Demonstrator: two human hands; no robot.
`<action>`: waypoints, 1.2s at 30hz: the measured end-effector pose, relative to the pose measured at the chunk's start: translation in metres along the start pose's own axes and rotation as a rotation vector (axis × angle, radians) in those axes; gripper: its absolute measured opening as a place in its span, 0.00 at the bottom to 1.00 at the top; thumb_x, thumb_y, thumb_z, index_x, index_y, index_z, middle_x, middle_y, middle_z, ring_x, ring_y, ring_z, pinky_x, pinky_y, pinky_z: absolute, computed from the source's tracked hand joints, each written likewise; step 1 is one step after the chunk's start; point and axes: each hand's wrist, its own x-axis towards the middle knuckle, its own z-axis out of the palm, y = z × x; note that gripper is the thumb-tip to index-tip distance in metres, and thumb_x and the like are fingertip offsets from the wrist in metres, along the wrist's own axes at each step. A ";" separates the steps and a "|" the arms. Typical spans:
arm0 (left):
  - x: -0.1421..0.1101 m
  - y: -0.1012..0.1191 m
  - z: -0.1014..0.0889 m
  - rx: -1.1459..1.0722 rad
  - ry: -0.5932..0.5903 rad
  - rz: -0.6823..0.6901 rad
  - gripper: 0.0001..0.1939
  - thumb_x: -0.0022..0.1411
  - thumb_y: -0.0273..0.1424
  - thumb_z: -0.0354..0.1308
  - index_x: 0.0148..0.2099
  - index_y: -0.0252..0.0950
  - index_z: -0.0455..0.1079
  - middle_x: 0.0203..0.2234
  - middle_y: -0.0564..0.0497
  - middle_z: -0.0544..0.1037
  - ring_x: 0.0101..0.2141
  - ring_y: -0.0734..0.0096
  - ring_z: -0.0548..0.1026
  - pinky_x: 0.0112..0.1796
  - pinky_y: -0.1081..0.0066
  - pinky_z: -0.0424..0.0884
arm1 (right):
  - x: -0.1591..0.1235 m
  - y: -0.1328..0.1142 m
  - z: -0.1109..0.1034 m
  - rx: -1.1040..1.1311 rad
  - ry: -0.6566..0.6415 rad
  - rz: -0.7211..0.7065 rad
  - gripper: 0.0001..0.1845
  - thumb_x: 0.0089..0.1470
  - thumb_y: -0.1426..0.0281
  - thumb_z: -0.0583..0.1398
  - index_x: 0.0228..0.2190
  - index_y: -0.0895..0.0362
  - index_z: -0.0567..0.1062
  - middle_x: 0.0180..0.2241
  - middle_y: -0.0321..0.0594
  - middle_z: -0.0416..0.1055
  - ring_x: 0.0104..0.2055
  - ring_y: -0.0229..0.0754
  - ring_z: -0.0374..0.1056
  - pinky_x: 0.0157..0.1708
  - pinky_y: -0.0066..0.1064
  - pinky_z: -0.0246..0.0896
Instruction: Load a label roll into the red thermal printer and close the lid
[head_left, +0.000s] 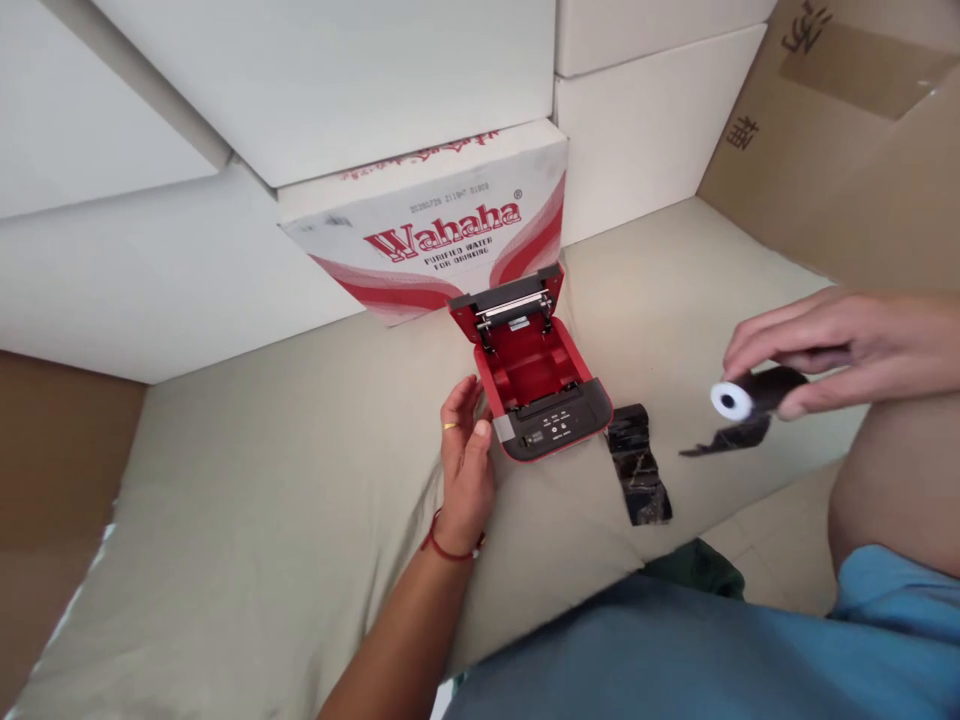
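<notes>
A small red and black printer lies on a beige cloth with its lid swung open and its red paper bay bare. My left hand rests against the printer's left side, fingers loosely curled on its edge. My right hand hovers to the right, pinching a roll with a white end, wrapped in black film; a loose black flap hangs from it. A strip of black wrapping lies on the cloth beside the printer.
A white and red Wahaha water carton stands right behind the printer. White boxes stack along the back, and brown cardboard leans at the right. My blue-clad legs fill the lower right.
</notes>
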 end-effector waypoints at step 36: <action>-0.033 0.068 0.035 1.129 -0.307 0.735 0.25 0.69 0.20 0.62 0.66 0.39 0.74 0.53 0.41 0.85 0.53 0.51 0.78 0.55 0.53 0.72 | 0.092 -0.052 0.040 0.249 0.760 -0.101 0.26 0.75 0.52 0.56 0.64 0.51 0.78 0.60 0.46 0.82 0.58 0.50 0.78 0.61 0.46 0.75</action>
